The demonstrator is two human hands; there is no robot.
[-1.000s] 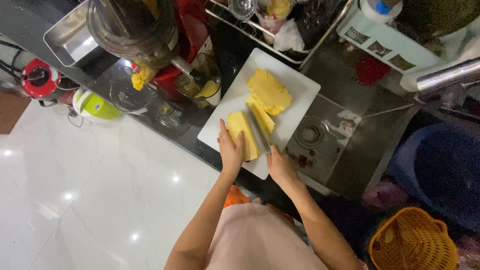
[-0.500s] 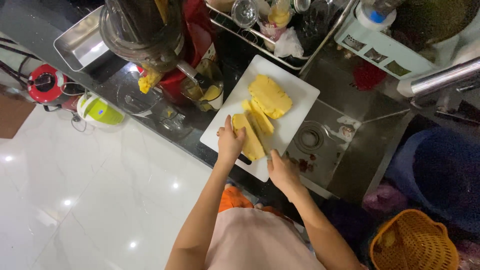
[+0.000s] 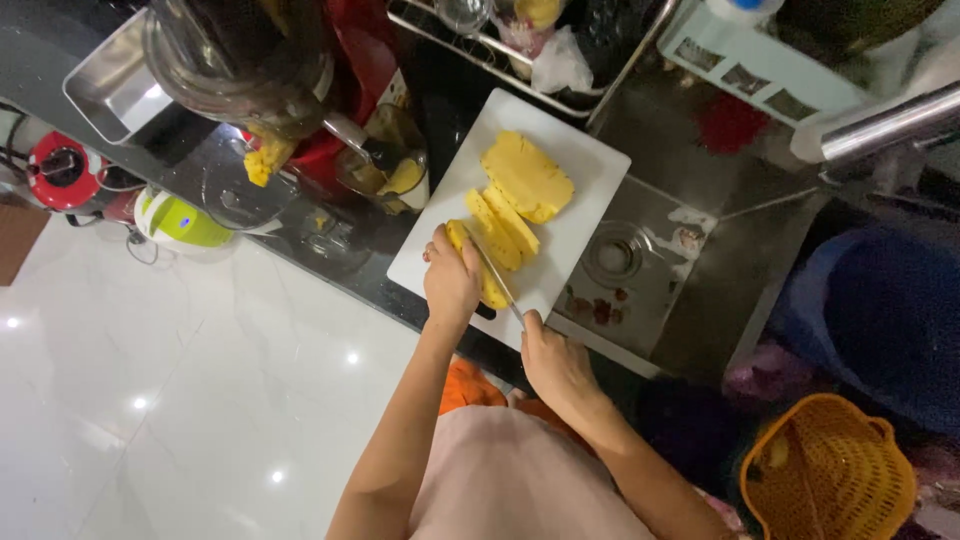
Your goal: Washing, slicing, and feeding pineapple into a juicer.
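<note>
A white cutting board [image 3: 590,170] lies on the dark counter beside a steel sink. On it are a large peeled pineapple chunk [image 3: 528,176] and long pineapple slices [image 3: 505,228]. My left hand [image 3: 450,278] presses down on the nearest pineapple piece [image 3: 492,290] at the board's near edge. My right hand [image 3: 552,362] grips a knife [image 3: 496,280] whose blade runs through that piece, right beside my left fingers.
A steel sink [image 3: 690,270] with a round drain sits right of the board. A juicer with a glass jug [image 3: 240,60] and a cup of pineapple bits [image 3: 395,170] stand left. A dish rack [image 3: 520,40] is behind. An orange basket [image 3: 825,480] sits on the floor, lower right.
The knife has moved down into the nearest pineapple piece, and my left hand has shifted slightly along it. The camera view has drifted a little.
</note>
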